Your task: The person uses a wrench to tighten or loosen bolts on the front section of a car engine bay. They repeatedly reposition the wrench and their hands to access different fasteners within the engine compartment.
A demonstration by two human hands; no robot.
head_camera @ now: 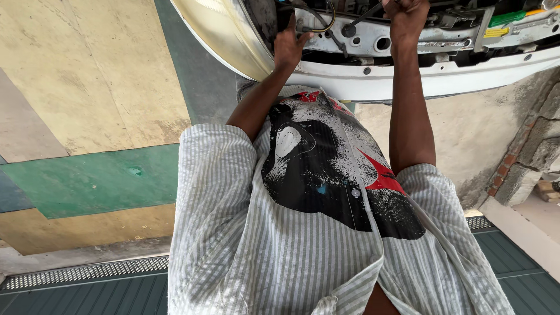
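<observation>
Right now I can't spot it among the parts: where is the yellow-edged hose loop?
In the head view, the yellow-edged hose loop sits at the top centre, inside the white car front, just right of the left hand and left of the right hand.

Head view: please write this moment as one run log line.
left hand: touching white car front, beside wires | right hand: fist closed inside engine bay, contents hidden

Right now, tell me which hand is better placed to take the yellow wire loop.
The left. The left hand rests open on the car's front, its fingertips close beside the yellow wire loop. The right hand is farther along, closed in a fist.
</observation>
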